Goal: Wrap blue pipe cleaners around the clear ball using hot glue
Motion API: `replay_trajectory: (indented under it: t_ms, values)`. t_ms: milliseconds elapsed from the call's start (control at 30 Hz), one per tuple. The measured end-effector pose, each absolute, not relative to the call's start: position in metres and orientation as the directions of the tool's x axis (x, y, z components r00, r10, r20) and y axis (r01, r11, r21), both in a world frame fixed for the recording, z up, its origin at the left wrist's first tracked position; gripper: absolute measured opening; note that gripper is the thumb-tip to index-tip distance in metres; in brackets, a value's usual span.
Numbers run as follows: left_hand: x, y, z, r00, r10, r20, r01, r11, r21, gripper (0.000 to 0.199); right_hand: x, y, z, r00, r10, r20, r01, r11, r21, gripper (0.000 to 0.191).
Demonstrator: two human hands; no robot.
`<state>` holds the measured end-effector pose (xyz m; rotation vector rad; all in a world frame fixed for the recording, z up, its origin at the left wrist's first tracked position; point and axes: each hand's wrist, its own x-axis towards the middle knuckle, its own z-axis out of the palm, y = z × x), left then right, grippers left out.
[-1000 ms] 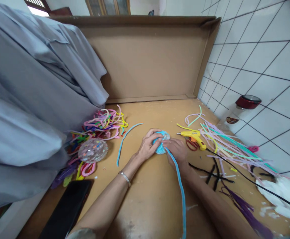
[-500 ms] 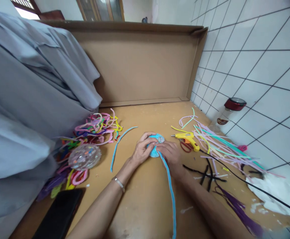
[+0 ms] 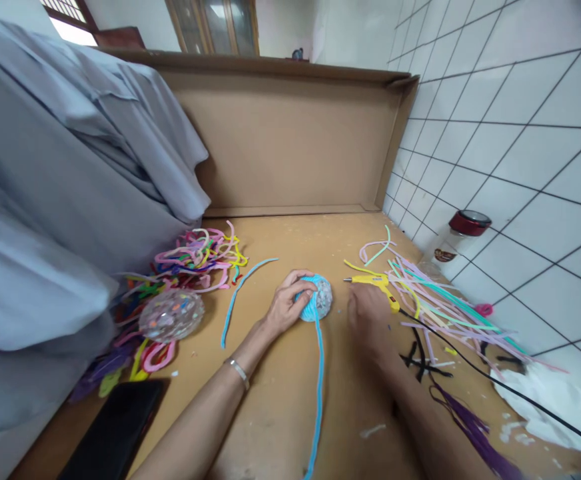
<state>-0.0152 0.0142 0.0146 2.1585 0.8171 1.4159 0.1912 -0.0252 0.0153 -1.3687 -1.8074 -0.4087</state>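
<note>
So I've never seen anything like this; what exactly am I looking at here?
There's no machine: these are a person's bare hands, filmed by a head-worn camera looking forward and down. The left hand holds a round piece partly covered in blue, with a blue strip trailing towards the viewer. The right hand is by a yellow glue gun; I can't tell whether it touches it. Also on the table: tangled coloured strips, a clear speckled object and a dark phone.

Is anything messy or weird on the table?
A bit: the colourful fuzzy strips on the left lie in a tangled heap, and white scraps litter the table beside the crumpled white material. Both look untidy.
</note>
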Motion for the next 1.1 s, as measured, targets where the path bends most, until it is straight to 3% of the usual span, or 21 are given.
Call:
replay_trajectory:
  t_ms: [100, 167, 333, 467, 567, 733, 867, 1100]
  values:
    - [-0.015, 0.015, 0.014, 0.306, 0.683, 0.663, 0.243, -0.730, 0.639, 0.024, 0.213, -0.017, 0.018, 0.078, 0.798, 0.598, 0.995, -0.024, -0.098, 0.024]
    - [-0.016, 0.014, 0.014, 0.304, 0.680, 0.667, 0.237, -0.732, 0.638, 0.024, 0.225, -0.012, 0.018, 0.172, 0.842, 0.511, 0.983, -0.178, -0.039, 0.030]
    - [-0.015, 0.012, 0.016, 0.289, 0.692, 0.662, 0.238, -0.722, 0.650, 0.019, 0.240, -0.009, 0.018, 0.242, 0.882, 0.404, 0.969, -0.241, -0.054, 0.029]
    - [-0.014, 0.012, 0.017, 0.278, 0.692, 0.667, 0.267, -0.722, 0.638, 0.019, 0.241, -0.011, 0.025, 0.286, 0.887, 0.363, 0.950, -0.313, 0.017, 0.026]
    - [-0.013, 0.012, 0.017, 0.274, 0.691, 0.669, 0.281, -0.723, 0.631, 0.018, 0.240, -0.013, 0.031, 0.212, 0.915, 0.343, 0.965, -0.251, 0.072, 0.022]
    - [-0.013, 0.012, 0.016, 0.265, 0.691, 0.673, 0.291, -0.722, 0.627, 0.016, 0.226, -0.020, 0.030, 0.096, 0.985, 0.145, 0.985, -0.115, 0.127, 0.028]
    - [-0.013, 0.012, 0.017, 0.268, 0.691, 0.671, 0.296, -0.722, 0.626, 0.015, 0.216, -0.025, 0.024, -0.030, 0.988, 0.152, 0.984, 0.003, 0.177, 0.031]
    - [-0.013, 0.012, 0.017, 0.268, 0.683, 0.679, 0.282, -0.730, 0.622, 0.015, 0.228, -0.018, 0.026, -0.018, 0.982, 0.187, 0.994, -0.003, 0.112, 0.025]
